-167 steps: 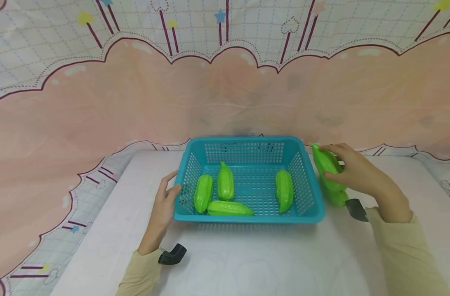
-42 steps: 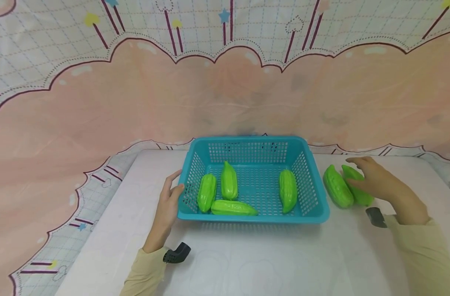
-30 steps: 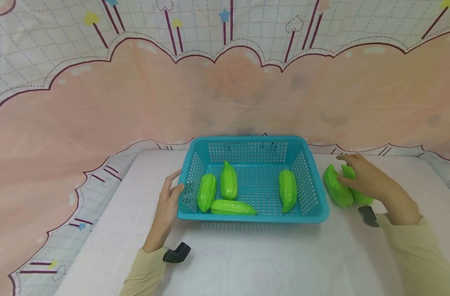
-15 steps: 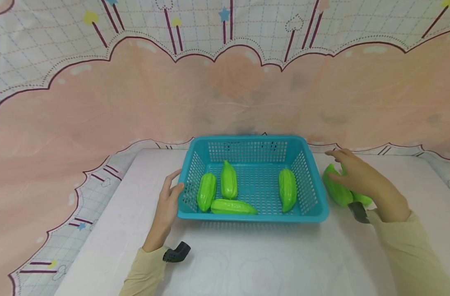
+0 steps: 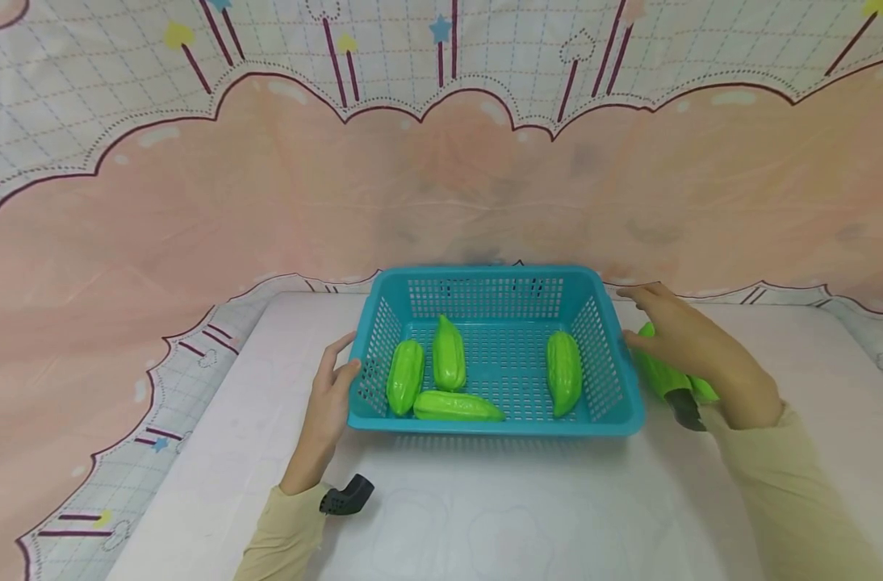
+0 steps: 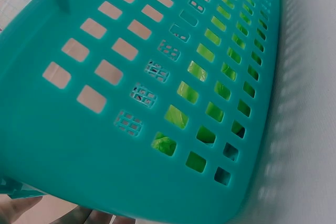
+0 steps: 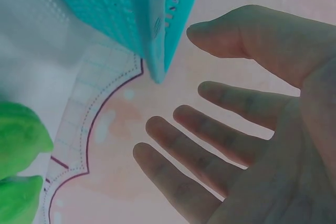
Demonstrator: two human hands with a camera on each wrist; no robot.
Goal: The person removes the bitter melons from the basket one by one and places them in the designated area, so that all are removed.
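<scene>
A blue plastic basket point(image 5: 492, 429) stands on the white table, with several ridged green bitter melons point(image 5: 405, 377) lying in it. My left hand point(image 5: 327, 407) holds the basket's left rim, thumb on the edge; in the left wrist view its fingers point(image 6: 18, 208) show below the basket's perforated side. My right hand point(image 5: 684, 335) hovers at the basket's right rim, fingers parted and holding nothing. Under it, partly covered, lie two more bitter melons point(image 5: 655, 367) side by side on the table. The right wrist view shows their green ends point(image 7: 21, 140) at the left edge.
A patterned cloth point(image 5: 485, 186) hangs behind the table point(image 5: 485, 516) and runs down around its sides. Black wrist cameras point(image 5: 347, 495) sit on both sleeves. The basket's right wall stands close to the two loose bitter melons.
Earlier my right hand held a bitter melon beside the basket; then two lay on the table. Since then the hand has moved left over them toward the rim. My left hand stayed put.
</scene>
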